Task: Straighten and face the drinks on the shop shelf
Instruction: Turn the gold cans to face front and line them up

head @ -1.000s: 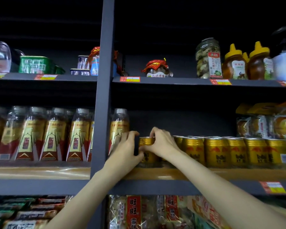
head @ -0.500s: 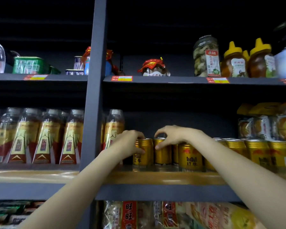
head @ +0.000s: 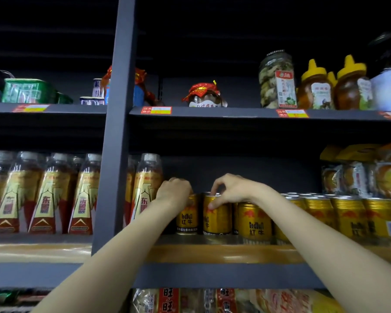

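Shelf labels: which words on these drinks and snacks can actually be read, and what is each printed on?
"RedBull 红牛": gold can right of the hands, facing front.
"RedBull 红牛": gold can under the left hand.
"东鹏": tall bottles left of the post.
"旺旺": red snack packet on the shelf below.
Price tags, honey bottles and jar label: too blurred to read.

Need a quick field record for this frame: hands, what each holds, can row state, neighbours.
left hand: grips the top of the leftmost gold can, label facing out
right hand: pinches the rim of the second gold can, label turned partly sideways
third gold can: untouched, label facing out
cans further right: upright in a row, labels blurred
left neighbour: tall bottle beside the leftmost can
shelf: wooden front lip, both arms reach over it
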